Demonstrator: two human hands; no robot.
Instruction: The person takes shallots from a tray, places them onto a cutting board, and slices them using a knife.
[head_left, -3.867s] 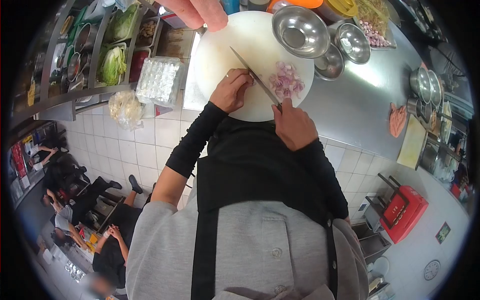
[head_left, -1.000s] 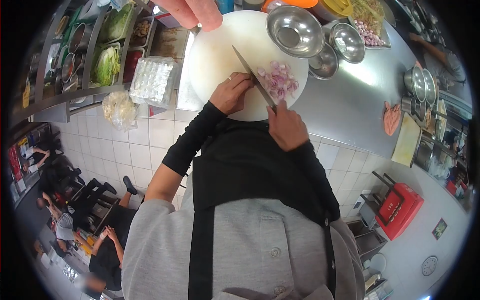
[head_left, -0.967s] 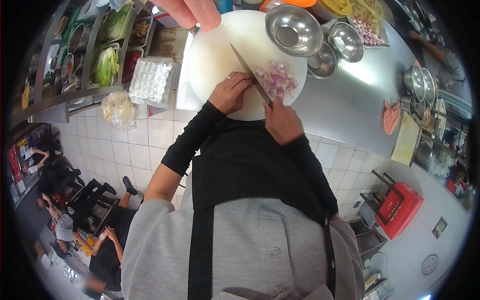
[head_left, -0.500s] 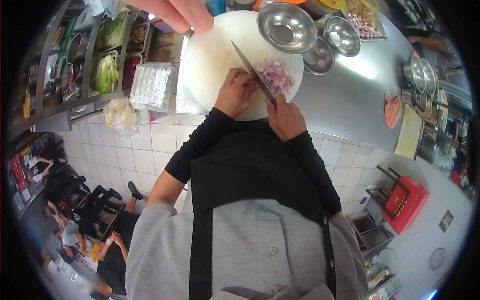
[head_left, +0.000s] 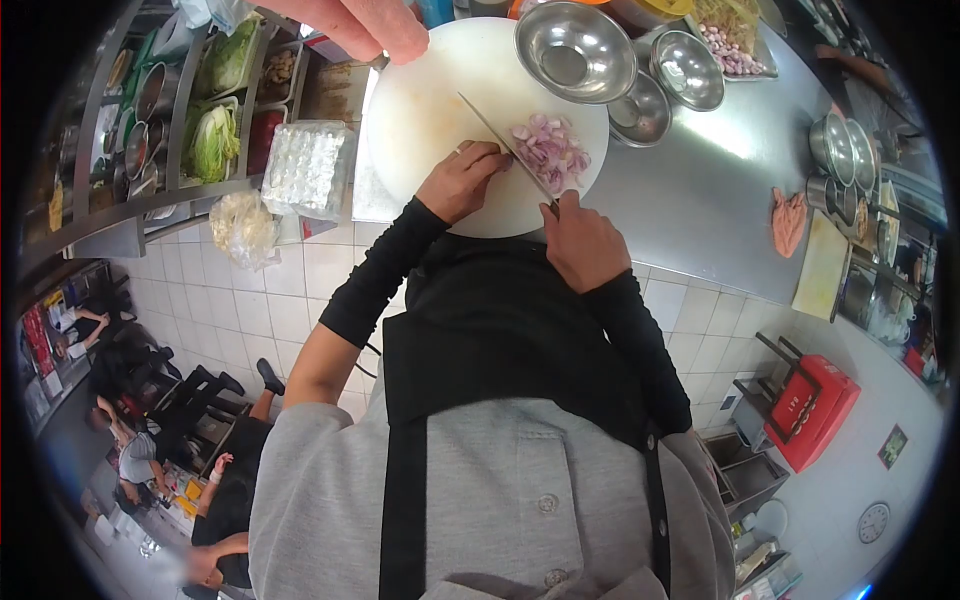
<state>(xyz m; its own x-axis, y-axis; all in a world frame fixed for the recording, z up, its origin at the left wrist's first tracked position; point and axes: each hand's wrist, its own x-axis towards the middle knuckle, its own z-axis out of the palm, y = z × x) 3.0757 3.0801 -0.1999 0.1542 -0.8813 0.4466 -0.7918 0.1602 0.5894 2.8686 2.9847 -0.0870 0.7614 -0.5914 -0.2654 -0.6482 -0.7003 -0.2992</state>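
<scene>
A round white cutting board [head_left: 420,130] lies on the steel counter in front of me. My right hand [head_left: 588,240] grips the handle of a kitchen knife [head_left: 510,148], its blade slanting up and left across the board. Close to the blade's left side, my left hand [head_left: 463,182] has its fingers curled together around a small shallot piece, mostly hidden by the fingertips. Right of the blade, a loose pile of sliced shallots [head_left: 550,150] rests on the board.
Steel bowls [head_left: 575,60] stand at the board's upper right, one overlapping its rim. Beyond them is a tray of peeled shallots [head_left: 730,50]. A clear-wrapped pack [head_left: 305,170] sits left of the board. An orange cloth [head_left: 788,222] lies right. Other people are at lower left.
The knife and my right hand have shifted slightly down and right, the blade tip now lower. My left hand has moved a little left, its fingers stretched toward the blade.
</scene>
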